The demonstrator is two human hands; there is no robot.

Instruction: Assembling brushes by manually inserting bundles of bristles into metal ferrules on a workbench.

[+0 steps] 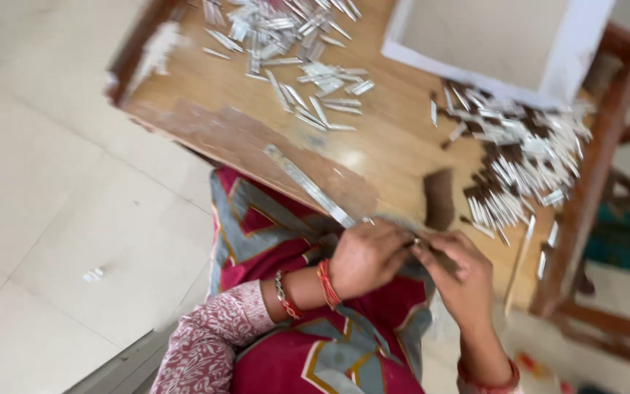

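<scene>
Left hand (367, 255) and right hand (455, 276) meeting at near edge of wooden table (395, 157), fingers pinching tiny silver piece (416, 241) together; blurry, maybe thin stick. Silver strips (293, 55) lying in far pile. Brown and silver sticks (523, 164) heaping beside white tray (548, 69); tray looking bare inside.

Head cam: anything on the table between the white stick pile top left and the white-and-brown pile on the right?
Mostly bare wood tabletop in the head view, between the left pile and the right pile. The white tray sits farther back.
</scene>
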